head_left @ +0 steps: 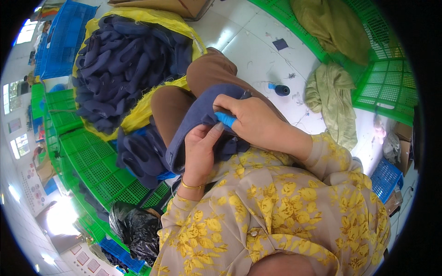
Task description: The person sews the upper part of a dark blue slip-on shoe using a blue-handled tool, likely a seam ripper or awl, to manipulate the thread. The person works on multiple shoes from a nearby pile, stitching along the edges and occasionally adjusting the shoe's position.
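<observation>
A curved navy felt piece (193, 115), shaped like a slipper or shoe upper, lies over my lap and is held in both hands. My left hand (200, 146) is closed on its inner edge, thumb on top and fingers partly tucked behind the cloth. From the other side my right hand (251, 117) grips the far edge, with blue tape (225, 119) wrapped round a digit. Their fingertips come close together at the piece's opening. Whether a small tool sits between them I cannot tell.
A yellow sack (138, 109) full of similar navy pieces stands ahead on the left. More navy pieces (142, 156) lie beside my left leg, near green crates (96, 161). On the floor at right are a dark thread spool (282, 90) and olive cloth (332, 101). A black plastic bag (136, 227) sits at lower left.
</observation>
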### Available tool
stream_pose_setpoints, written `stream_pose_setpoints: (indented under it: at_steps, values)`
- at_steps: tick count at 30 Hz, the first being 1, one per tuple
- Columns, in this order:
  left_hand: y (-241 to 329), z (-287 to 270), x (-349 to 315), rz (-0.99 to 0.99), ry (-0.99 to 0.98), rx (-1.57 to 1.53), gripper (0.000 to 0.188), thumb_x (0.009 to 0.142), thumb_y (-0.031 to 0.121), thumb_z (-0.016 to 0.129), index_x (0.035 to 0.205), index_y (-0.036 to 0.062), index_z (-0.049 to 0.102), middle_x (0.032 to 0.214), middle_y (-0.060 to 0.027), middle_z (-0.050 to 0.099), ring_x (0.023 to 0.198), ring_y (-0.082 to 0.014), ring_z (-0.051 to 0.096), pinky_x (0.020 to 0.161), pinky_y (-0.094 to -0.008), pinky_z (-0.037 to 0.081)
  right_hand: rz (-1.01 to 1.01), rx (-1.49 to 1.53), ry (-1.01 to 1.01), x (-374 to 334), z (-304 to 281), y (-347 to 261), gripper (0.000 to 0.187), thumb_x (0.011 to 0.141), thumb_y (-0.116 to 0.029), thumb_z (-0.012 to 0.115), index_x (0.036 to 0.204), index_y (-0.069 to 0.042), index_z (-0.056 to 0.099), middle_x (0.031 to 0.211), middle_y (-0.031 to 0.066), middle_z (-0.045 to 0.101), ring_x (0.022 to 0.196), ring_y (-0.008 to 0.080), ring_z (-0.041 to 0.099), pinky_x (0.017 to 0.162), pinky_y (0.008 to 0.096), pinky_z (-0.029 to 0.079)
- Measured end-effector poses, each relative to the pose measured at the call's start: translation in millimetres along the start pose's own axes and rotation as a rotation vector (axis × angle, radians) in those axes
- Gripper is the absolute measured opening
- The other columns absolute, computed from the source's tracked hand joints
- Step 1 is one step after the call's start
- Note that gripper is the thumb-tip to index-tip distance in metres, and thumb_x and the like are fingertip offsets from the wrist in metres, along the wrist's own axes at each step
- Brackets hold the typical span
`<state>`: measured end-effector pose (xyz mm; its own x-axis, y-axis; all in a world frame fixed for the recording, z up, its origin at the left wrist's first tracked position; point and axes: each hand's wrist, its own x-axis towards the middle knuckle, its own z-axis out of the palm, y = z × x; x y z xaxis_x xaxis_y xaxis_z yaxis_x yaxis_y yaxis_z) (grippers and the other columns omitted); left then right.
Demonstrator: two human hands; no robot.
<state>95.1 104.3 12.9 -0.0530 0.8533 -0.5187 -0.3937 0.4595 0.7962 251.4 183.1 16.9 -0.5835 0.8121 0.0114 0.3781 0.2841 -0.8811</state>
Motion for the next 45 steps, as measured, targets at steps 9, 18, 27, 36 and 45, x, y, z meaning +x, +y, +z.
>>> stream_pose_setpoints:
  at_steps: [9, 18, 27, 36, 45]
  values:
    - [9, 7, 0, 0.051, -0.011, 0.057, 0.019, 0.095, 0.008, 0.059, 0.107, -0.0049, 0.066, 0.1, -0.0061, 0.07, 0.088, -0.0104, 0.064, 0.083, -0.0231, 0.05, 0.235, 1.319, 0.098, 20, -47, -14, 0.012, 0.098, -0.01, 0.051, 0.108, -0.015, 0.056, 0.07, 0.0016, 0.054, 0.051, 0.0076, 0.042, 0.047, 0.0246, 0.035]
    - [14, 10, -2, -0.056, 0.071, 0.088, 0.011, 0.092, 0.009, 0.063, 0.093, -0.0009, 0.066, 0.085, -0.0002, 0.064, 0.072, -0.0048, 0.054, 0.066, -0.019, 0.042, -0.021, 1.172, 0.48, 10, -122, 8, 0.015, 0.102, -0.018, 0.047, 0.102, -0.006, 0.056, 0.061, -0.0075, 0.029, 0.05, 0.0025, 0.024, 0.044, 0.0193, 0.023]
    - [3, -10, 4, -0.011, -0.074, -0.022, 0.02, 0.096, 0.006, 0.058, 0.11, -0.0058, 0.064, 0.102, -0.0063, 0.069, 0.089, -0.0101, 0.063, 0.085, -0.0236, 0.05, -0.117, 0.149, -0.042, -14, -33, 22, 0.034, 0.074, 0.007, 0.058, 0.104, -0.008, 0.066, 0.092, 0.0139, 0.069, 0.083, 0.031, 0.066, 0.073, 0.0336, 0.053]
    - [3, -8, 4, 0.014, -0.076, -0.022, 0.022, 0.096, 0.005, 0.058, 0.114, -0.0056, 0.063, 0.108, -0.0075, 0.068, 0.095, -0.0112, 0.062, 0.09, -0.0253, 0.048, -0.231, -0.06, -0.089, -15, -25, 22, 0.036, 0.074, 0.002, 0.06, 0.107, -0.008, 0.07, 0.084, 0.0122, 0.069, 0.079, 0.0303, 0.067, 0.071, 0.0403, 0.053]
    - [3, -8, 4, 0.004, -0.07, -0.029, 0.023, 0.095, 0.005, 0.059, 0.116, -0.0048, 0.063, 0.109, -0.0073, 0.068, 0.097, -0.0112, 0.063, 0.091, -0.0251, 0.048, -0.226, -0.198, -0.179, -12, -30, 13, 0.033, 0.076, -0.003, 0.06, 0.107, -0.008, 0.071, 0.081, 0.0127, 0.068, 0.077, 0.0306, 0.067, 0.068, 0.0415, 0.053]
